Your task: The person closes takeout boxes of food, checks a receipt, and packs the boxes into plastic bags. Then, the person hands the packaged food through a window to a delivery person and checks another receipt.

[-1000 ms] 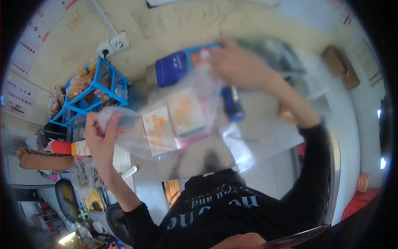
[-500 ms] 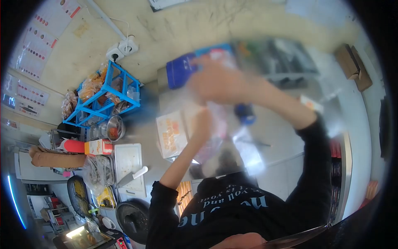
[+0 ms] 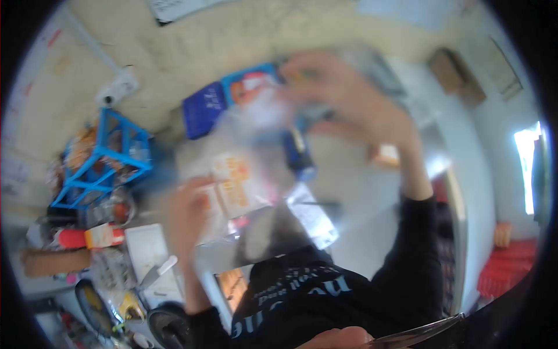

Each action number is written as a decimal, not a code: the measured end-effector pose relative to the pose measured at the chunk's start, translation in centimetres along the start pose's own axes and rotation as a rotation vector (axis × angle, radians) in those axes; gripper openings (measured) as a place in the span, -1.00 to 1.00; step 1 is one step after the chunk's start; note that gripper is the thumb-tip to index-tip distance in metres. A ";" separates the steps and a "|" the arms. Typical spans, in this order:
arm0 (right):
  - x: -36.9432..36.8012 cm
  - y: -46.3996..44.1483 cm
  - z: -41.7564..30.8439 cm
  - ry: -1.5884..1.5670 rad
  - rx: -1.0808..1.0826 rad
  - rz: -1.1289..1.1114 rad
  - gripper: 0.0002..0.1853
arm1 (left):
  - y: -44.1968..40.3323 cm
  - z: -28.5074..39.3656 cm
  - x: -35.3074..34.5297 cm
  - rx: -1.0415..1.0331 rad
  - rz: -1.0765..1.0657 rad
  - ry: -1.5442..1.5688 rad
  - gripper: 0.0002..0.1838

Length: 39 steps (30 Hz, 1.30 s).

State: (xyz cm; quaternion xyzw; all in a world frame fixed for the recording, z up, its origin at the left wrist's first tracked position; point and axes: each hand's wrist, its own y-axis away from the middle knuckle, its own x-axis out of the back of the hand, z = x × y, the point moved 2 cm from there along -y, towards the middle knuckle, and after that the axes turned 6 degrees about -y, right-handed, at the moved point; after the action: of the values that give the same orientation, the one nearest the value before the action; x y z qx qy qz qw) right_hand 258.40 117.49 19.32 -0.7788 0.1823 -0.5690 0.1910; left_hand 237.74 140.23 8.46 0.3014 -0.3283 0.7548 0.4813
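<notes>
A white box with orange print [image 3: 237, 183] lies on the steel counter, inside or under a clear plastic bag [image 3: 241, 131] whose film spreads toward the wall. My left hand [image 3: 189, 200], blurred, is at the box's left side, its fingers curled on the bag there. My right hand [image 3: 343, 93] is above the counter beyond the box, also smeared, with thumb and fingers apart and nothing visible between them. Below it lies a dark blue roll-like item [image 3: 299, 154]. Near my chest is a shiny silvery packet [image 3: 314, 215].
A blue rack [image 3: 107, 154] of bagged goods stands left. Nearer are a white cutting board [image 3: 145, 238] and a knife [image 3: 158, 272]. A dark blue pack [image 3: 203, 110] and light blue pack [image 3: 232, 87] sit by the wall. A small box [image 3: 385, 156] is right, a cardboard box [image 3: 456, 75] farther back.
My right hand has moved right, away from the bag, and its fingers have spread. My left hand has shifted from the box's right side to its left. The view has turned right.
</notes>
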 end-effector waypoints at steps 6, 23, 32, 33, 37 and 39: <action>0.0 28.0 14.9 0.342 -1.115 -0.742 0.35 | 6.5 -2.9 13.3 0.231 0.189 0.106 -0.65; 1.3 3.0 1.4 -0.280 -0.462 0.100 0.25 | 5.2 -1.5 11.3 0.132 0.421 0.332 -0.42; -18.3 -16.5 -6.8 -0.956 0.176 -0.498 0.25 | 5.8 -4.8 12.4 0.084 0.348 0.579 -0.09; -19.3 -16.2 -6.8 -0.949 0.161 -0.556 0.26 | 5.8 -5.2 13.5 0.022 0.375 0.615 -0.07; -20.3 -13.6 -5.4 -0.750 0.002 -0.851 0.24 | 8.0 -6.2 12.5 0.171 0.141 0.652 0.03; -20.5 -13.5 -4.4 -0.785 -0.125 -1.080 0.21 | 7.6 -4.7 12.4 0.131 0.132 0.764 0.03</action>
State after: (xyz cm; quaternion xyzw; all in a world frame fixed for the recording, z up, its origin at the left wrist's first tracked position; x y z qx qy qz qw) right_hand 249.24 139.04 10.62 -0.9195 -0.2835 -0.2475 -0.1138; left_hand 225.65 148.03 13.58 0.0072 -0.0955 0.8614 0.4988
